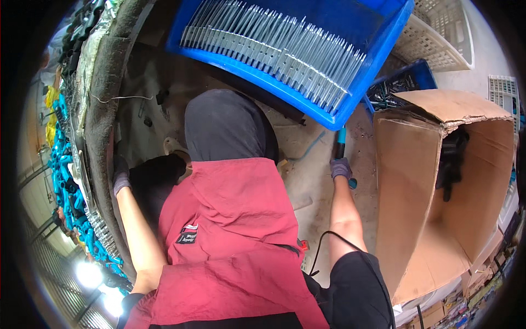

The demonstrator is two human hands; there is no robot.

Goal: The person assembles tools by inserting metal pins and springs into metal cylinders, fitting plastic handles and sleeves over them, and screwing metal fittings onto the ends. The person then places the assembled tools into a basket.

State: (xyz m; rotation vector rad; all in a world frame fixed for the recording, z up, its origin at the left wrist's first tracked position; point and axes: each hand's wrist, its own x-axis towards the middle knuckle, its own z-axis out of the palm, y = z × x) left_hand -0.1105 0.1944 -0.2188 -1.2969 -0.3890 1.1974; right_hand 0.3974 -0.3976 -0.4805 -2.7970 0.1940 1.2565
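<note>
Low on my right side, my right hand (pixel 341 168), in a purple-grey glove, is wrapped round a teal-and-black tool handle (pixel 341 143). One teal end points up toward the blue bin's corner; a teal end also shows below the fist. My left hand (pixel 121 175), gloved likewise, is against the dark padded edge (pixel 104 109) of the worktable on my left. Its fingers are dark and partly hidden, so their pose is unclear. Ahead of my knees is a blue bin (pixel 342 112) holding a long row of thin metal rods (pixel 274 46) with a perforated strip across them.
Many teal handles (pixel 66 175) are heaped on the table at left. To the right stands an open cardboard box (pixel 408 203) with black pieces (pixel 452 159) inside. Behind it are a smaller blue crate (pixel 427 74) of dark metal parts and a white plastic crate (pixel 463 38).
</note>
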